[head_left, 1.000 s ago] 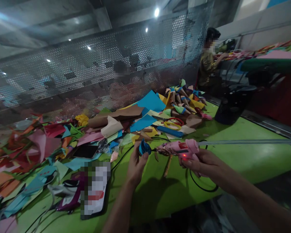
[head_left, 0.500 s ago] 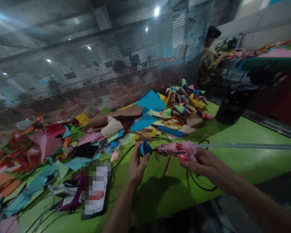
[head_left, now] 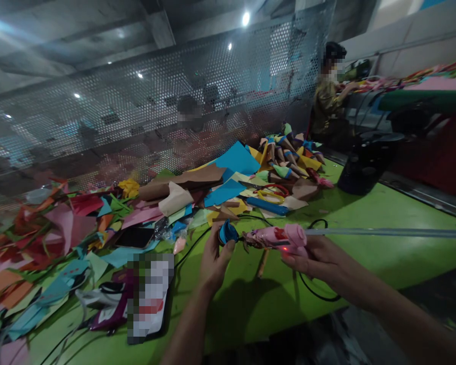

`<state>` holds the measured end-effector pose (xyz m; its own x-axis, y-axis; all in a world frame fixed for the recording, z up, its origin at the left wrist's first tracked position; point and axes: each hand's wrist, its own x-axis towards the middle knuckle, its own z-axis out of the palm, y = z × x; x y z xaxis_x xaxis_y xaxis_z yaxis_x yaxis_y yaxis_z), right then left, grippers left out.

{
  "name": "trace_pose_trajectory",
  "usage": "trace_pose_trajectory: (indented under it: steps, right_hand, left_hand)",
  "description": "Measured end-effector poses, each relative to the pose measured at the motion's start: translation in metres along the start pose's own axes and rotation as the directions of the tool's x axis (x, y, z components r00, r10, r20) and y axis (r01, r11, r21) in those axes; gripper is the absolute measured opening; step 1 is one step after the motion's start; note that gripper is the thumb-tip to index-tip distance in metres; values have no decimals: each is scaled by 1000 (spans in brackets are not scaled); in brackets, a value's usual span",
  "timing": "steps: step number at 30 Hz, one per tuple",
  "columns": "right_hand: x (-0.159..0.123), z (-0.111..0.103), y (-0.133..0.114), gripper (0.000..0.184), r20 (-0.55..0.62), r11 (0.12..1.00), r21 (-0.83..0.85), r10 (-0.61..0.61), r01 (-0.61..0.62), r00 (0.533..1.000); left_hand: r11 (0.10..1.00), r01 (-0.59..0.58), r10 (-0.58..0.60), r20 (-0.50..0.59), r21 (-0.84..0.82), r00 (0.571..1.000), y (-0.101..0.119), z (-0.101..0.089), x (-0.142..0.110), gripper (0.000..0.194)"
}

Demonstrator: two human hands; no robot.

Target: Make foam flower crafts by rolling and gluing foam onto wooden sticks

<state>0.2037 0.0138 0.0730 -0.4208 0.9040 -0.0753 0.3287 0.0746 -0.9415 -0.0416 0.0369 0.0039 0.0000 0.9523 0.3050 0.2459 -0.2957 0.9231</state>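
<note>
The left hand (head_left: 215,261) holds a small roll of blue paper (head_left: 227,232) between fingers and thumb, raised over the green surface (head_left: 387,258), and the right hand (head_left: 319,256) is wrapped around a pink glue gun (head_left: 277,236) with a small red light glowing on its side. The gun's tip points left at the blue roll; whether the two touch, I cannot tell. A long clear glue stick (head_left: 383,232) runs out from the gun's back end toward the right. Beyond the hands lie scissors (head_left: 275,190) on paper scraps (head_left: 224,192), with a heap of paper cones (head_left: 285,152) behind and a black bucket (head_left: 359,167) to the right
</note>
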Motion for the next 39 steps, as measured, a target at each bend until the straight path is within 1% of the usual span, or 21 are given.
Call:
trace_pose_trajectory:
  steps: [4,6,8,12,15,18,20,24,27,33,36,39]
  right_hand:
    - [-1,-1,-1,36,36,1000,3,10,-10,999]
    - [-1,-1,0,38,46,999,-44,15,-13,999]
    - [-1,-2,0,41,32,995,-102,-2,6,999]
    - [1,-1,-1,37,1,978,-182,-102,100,995]
    - [3,-1,-2,39,-25,959,-266,-108,98,994]
    - [3,0,0,40,-39,948,-305,-109,92,993]
    - [2,0,1,41,-37,951,-295,-102,86,994]
    - [0,0,3,42,-41,973,-223,-73,62,997]
    - [-1,-1,3,39,-66,975,-215,-74,58,995]
    - [0,-1,2,35,-74,976,-203,-97,80,993]
    - [0,-1,3,37,-53,974,-212,-96,83,994]
    - [-1,-1,4,35,-16,980,-181,-83,79,996]
  left_hand:
    - [1000,0,0,17,2,1000,1,0,-1,40]
    - [1000,2,-2,32,0,999,2,0,-2,39]
    - [1000,8,-8,46,5,999,3,0,-2,39]
    - [1000,-13,11,67,24,998,6,0,-2,38]
    - [1000,-14,13,60,15,998,8,0,-3,35]
    - [1000,2,-2,55,-4,998,10,2,-2,35]
    - [1000,3,-3,45,-5,999,11,2,-2,36]
    - [1000,10,-10,44,-2,999,11,2,-2,39]
    - [1000,22,-21,43,-9,999,9,1,-2,40]
    - [999,47,-47,20,-11,999,5,1,-1,42]
    - [999,40,-40,7,-6,999,4,1,-1,41]
    - [1000,25,-25,-12,-6,1000,3,1,-1,40]
